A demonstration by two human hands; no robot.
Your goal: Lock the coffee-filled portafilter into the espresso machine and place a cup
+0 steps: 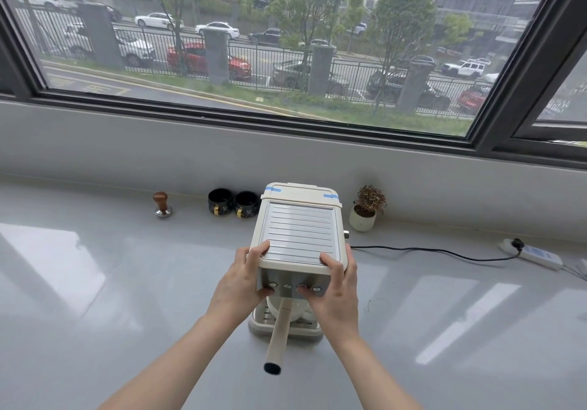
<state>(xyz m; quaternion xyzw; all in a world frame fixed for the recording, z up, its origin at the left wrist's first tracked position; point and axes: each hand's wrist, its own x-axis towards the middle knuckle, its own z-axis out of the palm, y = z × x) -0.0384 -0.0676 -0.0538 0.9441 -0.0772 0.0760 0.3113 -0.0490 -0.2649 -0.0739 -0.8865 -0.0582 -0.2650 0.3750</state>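
Head view: espresso machine (298, 238) is gripped at its front corners by left hand (244, 279) and right hand (336, 285). Portafilter (279, 330) sits under it, handle toward the camera. Behind: tamper (162, 205), two black cups (233, 203), potted plant (367, 209). No legible writing.

Glossy grey counter (95, 298) bears: espresso machine (298, 235) centre; tamper (162, 205) and two black cups (233, 202) far left; potted plant (365, 211) and power strip (530, 253) right.
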